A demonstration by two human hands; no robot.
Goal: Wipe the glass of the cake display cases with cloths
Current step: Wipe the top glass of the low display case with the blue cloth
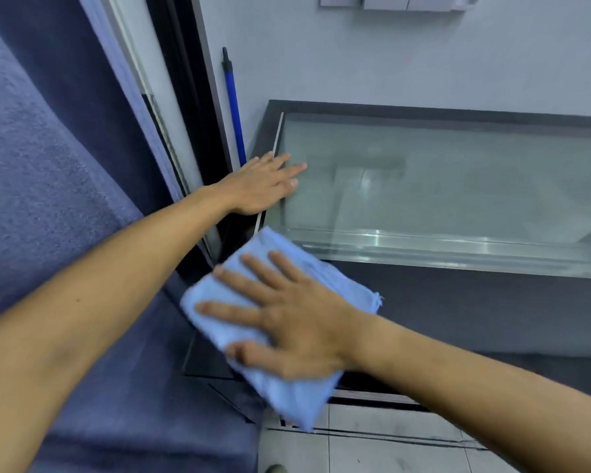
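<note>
My right hand (297,322) presses the blue cloth (280,336) flat, fingers spread, below the glass (440,189). My left hand (260,189) rests flat at its left edge, its grip wide.

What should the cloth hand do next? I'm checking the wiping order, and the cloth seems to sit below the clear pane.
Probably slide the right hand with the blue cloth up onto the glass pane. The cloth lies flat under spread fingers on the dark lower band, only its top corner near the pane, while the left hand rests flat at the pane's left edge.
</note>
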